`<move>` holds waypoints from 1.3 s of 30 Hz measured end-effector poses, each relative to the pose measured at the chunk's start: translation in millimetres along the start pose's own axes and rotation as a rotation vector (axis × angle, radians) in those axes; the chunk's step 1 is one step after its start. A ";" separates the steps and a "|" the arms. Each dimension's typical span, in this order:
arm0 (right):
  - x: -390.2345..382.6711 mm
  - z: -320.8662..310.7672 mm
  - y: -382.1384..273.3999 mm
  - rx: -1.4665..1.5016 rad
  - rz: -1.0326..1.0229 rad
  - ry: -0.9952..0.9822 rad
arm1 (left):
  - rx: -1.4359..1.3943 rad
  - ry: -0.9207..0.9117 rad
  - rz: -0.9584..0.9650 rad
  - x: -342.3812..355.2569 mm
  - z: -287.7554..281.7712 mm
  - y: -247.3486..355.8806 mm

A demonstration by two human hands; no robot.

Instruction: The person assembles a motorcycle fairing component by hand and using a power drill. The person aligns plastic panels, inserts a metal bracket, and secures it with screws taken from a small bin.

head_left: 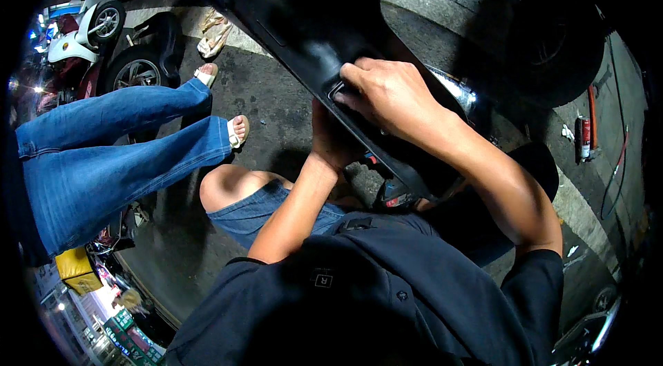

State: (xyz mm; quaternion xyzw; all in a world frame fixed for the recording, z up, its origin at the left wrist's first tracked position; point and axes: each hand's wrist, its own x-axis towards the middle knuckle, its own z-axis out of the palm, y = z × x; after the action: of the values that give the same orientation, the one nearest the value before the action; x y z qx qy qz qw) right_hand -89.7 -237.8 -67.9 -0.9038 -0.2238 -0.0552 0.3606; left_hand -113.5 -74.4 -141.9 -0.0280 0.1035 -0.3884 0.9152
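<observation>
"While we go from the left, where's our left hand [331,135]?"

"Reaching beneath the black panel's [331,41] left edge, fingers hidden; we can't tell their state. The panel slants from upper left to lower right."

"And our right hand [390,93]?"

"Over the panel, nearer the small slot [335,89], which lies just left of our bent fingertips. Whether we're pinching anything, we can't tell."

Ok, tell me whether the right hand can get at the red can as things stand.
Probably not straight away: the right hand is busy at the black plastic panel, and the red can sits well off to the person's right.
</observation>
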 end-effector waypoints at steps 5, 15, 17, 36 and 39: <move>-0.1 7.0 0.3 -0.043 -0.066 0.000 | -0.038 0.112 -0.012 -3.1 -1.0 0.5; 2.5 6.5 -0.7 0.013 -0.057 -0.013 | -0.033 0.075 -0.017 -5.2 -4.2 2.4; 7.0 -1.5 -4.4 0.050 -0.133 0.085 | -0.077 0.065 -0.014 -3.5 0.5 1.4; -26.9 -62.8 37.1 0.172 0.345 -0.099 | 0.322 0.217 0.059 2.0 18.8 2.7; -33.2 -46.5 48.2 0.128 0.364 -0.066 | 0.478 0.389 0.121 3.3 8.9 11.8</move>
State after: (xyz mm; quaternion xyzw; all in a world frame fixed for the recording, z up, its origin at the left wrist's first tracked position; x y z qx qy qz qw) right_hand -95.1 -312.2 -72.6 -0.9059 -0.0714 0.0547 0.4138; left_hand -101.0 -68.8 -135.2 0.2691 0.1839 -0.3445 0.8804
